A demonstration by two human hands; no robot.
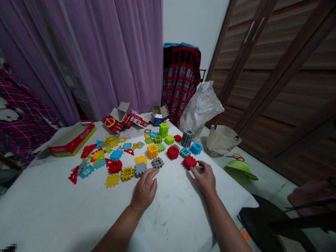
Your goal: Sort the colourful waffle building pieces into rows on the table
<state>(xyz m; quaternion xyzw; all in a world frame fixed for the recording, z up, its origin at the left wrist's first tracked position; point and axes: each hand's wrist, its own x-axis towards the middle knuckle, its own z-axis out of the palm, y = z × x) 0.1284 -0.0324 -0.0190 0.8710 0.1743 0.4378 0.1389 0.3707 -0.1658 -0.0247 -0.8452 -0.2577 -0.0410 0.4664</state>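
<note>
The right hand (206,177) is at the near right edge of a red stack (189,162) of notched pieces on the white table (181,210); the thumb and index finger of its grip are a little apart, and whether they press on the stack cannot be told. The left hand (145,190) is empty, to the left of the red stack, its thumb apart from its curved fingers, near a gray square (140,169).

Just beyond the red stack are blue pieces (196,148) and, slightly left of those, an upright dark gray stack (187,138). To the red stack's left lie a second red stack (173,152), a dark gray piece (157,162) and a yellow stack (152,151), with a tall lime stack (164,130) farther back. Well left of it, loose flat pieces (99,162) in several colors are spread out, with an open red box (73,139) beyond them.

Past the table edge, to the right of the red stack, are a cream bag (222,140), a green bowl (240,168) and red-handled scissors (238,157).
</note>
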